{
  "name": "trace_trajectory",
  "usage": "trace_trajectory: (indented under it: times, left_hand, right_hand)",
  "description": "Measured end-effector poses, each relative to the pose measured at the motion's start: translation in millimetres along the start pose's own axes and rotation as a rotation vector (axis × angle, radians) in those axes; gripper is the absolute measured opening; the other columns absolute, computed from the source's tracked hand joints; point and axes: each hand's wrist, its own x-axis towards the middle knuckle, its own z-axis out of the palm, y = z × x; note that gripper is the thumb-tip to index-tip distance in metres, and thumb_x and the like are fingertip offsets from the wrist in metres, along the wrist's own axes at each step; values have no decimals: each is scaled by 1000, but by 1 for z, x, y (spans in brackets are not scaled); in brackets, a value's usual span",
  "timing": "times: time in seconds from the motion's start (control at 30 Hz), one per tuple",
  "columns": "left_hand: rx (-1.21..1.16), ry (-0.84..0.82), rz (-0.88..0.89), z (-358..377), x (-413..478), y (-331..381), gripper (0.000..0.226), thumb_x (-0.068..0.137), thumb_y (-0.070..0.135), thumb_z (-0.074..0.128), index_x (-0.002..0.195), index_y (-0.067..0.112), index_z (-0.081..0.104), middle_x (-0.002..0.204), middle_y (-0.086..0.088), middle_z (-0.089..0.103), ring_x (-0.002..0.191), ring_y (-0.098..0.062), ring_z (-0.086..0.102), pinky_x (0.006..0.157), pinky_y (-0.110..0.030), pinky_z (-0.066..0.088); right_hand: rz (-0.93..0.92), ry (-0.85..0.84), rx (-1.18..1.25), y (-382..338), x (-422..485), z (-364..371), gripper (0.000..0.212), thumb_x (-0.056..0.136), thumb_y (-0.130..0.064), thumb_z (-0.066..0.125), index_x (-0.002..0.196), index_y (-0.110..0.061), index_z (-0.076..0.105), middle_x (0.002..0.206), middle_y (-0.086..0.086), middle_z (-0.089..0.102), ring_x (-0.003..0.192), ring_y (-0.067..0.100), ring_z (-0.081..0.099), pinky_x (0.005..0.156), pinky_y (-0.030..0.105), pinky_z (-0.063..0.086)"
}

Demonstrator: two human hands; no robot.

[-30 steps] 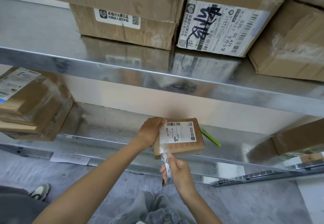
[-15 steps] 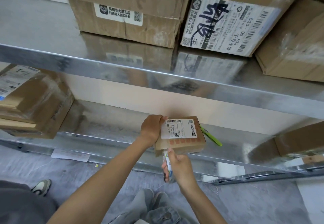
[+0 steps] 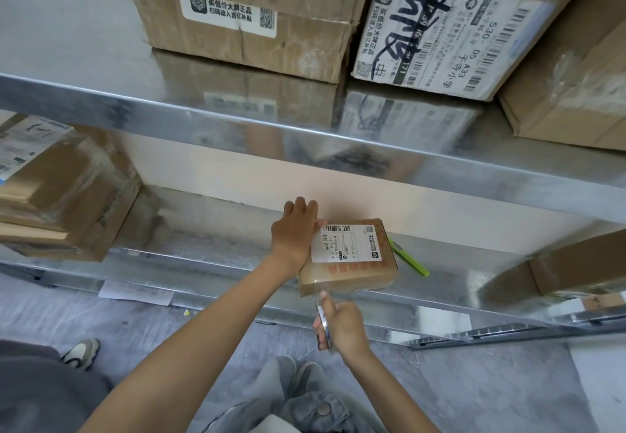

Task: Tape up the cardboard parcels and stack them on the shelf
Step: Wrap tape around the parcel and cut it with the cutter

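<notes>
Head view: the parcel [image 3: 352, 263] lies on the lower shelf [image 3: 203, 229], near its front edge, with a green pen [image 3: 410, 260] just to its right. The left hand [image 3: 294, 232] rests against the parcel's left side, fingers straight. The right hand [image 3: 342, 324], just below the parcel, grips a slim tool [image 3: 321, 321].

I see the parcel [image 3: 350, 256] on the lower shelf [image 3: 203, 229], left grip [image 3: 294, 236] against its left side, right grip [image 3: 342, 324] holding a tool [image 3: 322, 326] at its near edge; a pen [image 3: 411, 261] just right, stacked parcels [image 3: 67, 192] well left.
</notes>
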Motion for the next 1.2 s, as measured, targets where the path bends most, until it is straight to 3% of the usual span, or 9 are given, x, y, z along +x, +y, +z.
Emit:
trace_trajectory:
  times: [0.27, 0.33, 0.43, 0.57, 0.73, 0.87, 0.97, 1.03, 1.2]
  left_hand:
    - [224, 18, 315, -7, -16, 3, 34, 55, 10, 84, 83, 9, 66, 87, -5, 63, 80, -24, 60, 57, -29, 44]
    - [211, -17, 338, 0, -31, -11, 48, 79, 27, 71, 119, 2, 62, 118, -13, 61, 108, -30, 58, 86, -39, 51]
    - [187, -255, 315, 3, -51, -22, 77, 94, 53, 9, 152, 2, 14, 161, -14, 10, 148, -28, 9, 115, -59, 17]
    - [212, -461, 272, -11, -42, -12, 123, 70, 88, 25, 149, 4, -17, 157, -8, -27, 145, -24, -23, 115, -64, -1]
    - [197, -477, 319, -25, -36, -3, 113, 83, 74, 42, 150, -2, -7, 159, -19, -14, 147, -35, -6, 108, -47, 35]
    - [17, -654, 277, -49, -19, 1, 84, 94, 64, 32, 151, 4, 16, 159, -19, 10, 147, -33, 11, 117, -44, 24]
    - [-213, -630, 176, -51, -11, 2, 49, 101, 51, 29, 112, 11, 54, 113, -15, 61, 105, -31, 57, 93, -39, 44]
    - [-377, -551, 132, -44, -10, 1, 39, 102, 44, 31, 84, 15, 49, 80, -4, 57, 77, -22, 53, 70, -32, 42]
    - [-502, -415, 53, -29, -4, -1, 36, 102, 39, 36, 87, 14, 57, 83, -8, 64, 76, -24, 57, 70, -35, 45]
  right_hand:
    - [57, -42, -4, -6, 14, -4, 59, 101, -31, 40, 54, 0, 56, 30, 2, 46, 25, 13, 43, 35, 15, 36]
    - [67, -63, -4, -7, 15, -5, 58, 101, -31, 40, 54, 0, 55, 30, 3, 45, 25, 14, 42, 36, 15, 36]
    - [87, -80, 12, -3, 14, -6, 59, 101, -32, 40, 54, 0, 55, 31, 4, 45, 25, 15, 42, 36, 16, 37]
    - [93, -92, 15, -3, 17, -7, 58, 102, -28, 36, 53, -2, 55, 33, 7, 46, 26, 16, 43, 37, 17, 37]
    - [25, -200, -29, -6, 14, -15, 48, 102, -33, 36, 71, -4, 60, 45, 7, 50, 35, 15, 48, 50, 23, 45]
    - [-156, -290, 77, -24, -16, -24, 46, 101, -37, 34, 79, -6, 60, 51, 9, 54, 49, 15, 52, 63, 18, 48]
    - [-295, -279, 144, -42, -32, -28, 48, 102, -34, 31, 74, -7, 59, 52, 9, 52, 54, 15, 50, 67, 16, 46]
    - [-337, -234, 167, -49, -33, -24, 50, 102, -33, 30, 70, -7, 59, 49, 6, 50, 53, 16, 49, 66, 19, 46]
    - [-279, -128, 192, -58, -25, -15, 57, 102, -36, 32, 58, -8, 56, 42, 5, 43, 41, 16, 41, 51, 25, 43]
